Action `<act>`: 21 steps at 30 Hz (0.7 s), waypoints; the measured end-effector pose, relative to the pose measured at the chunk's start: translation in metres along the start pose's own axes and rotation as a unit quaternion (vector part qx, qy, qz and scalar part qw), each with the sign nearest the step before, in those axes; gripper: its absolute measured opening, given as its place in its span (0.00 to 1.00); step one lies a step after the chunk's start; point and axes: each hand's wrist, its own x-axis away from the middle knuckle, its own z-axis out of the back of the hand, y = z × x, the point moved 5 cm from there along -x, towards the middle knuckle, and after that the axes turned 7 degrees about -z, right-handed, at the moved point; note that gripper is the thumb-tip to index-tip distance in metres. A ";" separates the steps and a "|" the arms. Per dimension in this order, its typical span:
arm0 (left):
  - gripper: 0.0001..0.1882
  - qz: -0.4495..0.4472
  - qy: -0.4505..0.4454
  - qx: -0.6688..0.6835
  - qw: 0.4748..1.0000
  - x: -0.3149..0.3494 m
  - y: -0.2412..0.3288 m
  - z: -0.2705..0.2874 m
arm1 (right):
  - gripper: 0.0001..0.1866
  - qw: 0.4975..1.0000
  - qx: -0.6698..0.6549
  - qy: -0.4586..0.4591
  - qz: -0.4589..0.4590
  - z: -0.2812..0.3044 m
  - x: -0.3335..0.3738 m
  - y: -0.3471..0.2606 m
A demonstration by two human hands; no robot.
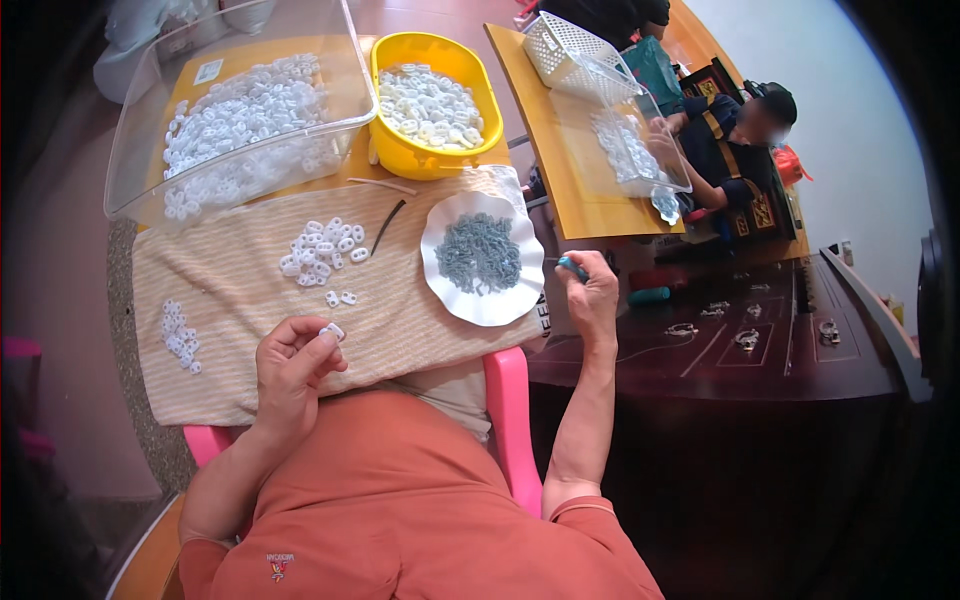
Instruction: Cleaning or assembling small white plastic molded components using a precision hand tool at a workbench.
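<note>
My left hand pinches a small white two-holed plastic piece between thumb and fingertips, just over the near part of the cloth. Off to the right, my right hand is closed around a small tool with a teal handle; its tip is too fine to make out. Between the hands, farther off, a wavy-rimmed white plate holds a heap of tiny grey-blue pieces. A loose pile of white two-holed pieces lies beyond my left hand, and a smaller group sits at the far left.
A striped cloth covers the near table. Behind stand a clear bin and a yellow tub, both holding white pieces. A dark strip lies beside the plate. At the right, a person works over another clear bin.
</note>
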 end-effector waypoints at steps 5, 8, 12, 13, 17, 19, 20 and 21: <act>0.07 0.011 -0.002 0.003 1.000 -0.001 0.000 0.000 | 0.14 0.971 0.013 0.218 -0.092 0.023 -0.015 0.034; 0.07 0.014 -0.007 0.010 1.000 -0.001 0.000 -0.001 | 0.15 0.956 -0.050 0.263 -0.119 0.028 -0.032 0.055; 0.07 0.015 -0.002 0.003 1.000 -0.002 -0.001 0.002 | 0.11 0.940 0.132 0.311 -0.048 0.019 -0.036 0.029; 0.07 0.020 -0.002 0.001 1.000 -0.002 -0.001 0.001 | 0.11 0.940 0.131 0.310 -0.047 0.018 -0.038 0.029; 0.06 0.015 -0.001 0.008 1.000 -0.003 -0.002 0.001 | 0.11 0.867 0.364 0.335 0.059 0.011 -0.044 0.018; 0.06 0.017 -0.002 0.005 1.000 -0.003 -0.001 0.000 | 0.10 0.848 0.411 0.327 0.065 0.007 -0.048 0.020; 0.06 0.018 -0.001 0.005 1.000 -0.003 -0.001 0.001 | 0.10 0.842 0.440 0.310 0.043 0.004 -0.051 0.023; 0.06 0.019 -0.001 0.003 1.000 -0.003 -0.002 0.001 | 0.10 0.833 0.469 0.292 0.021 0.001 -0.055 0.028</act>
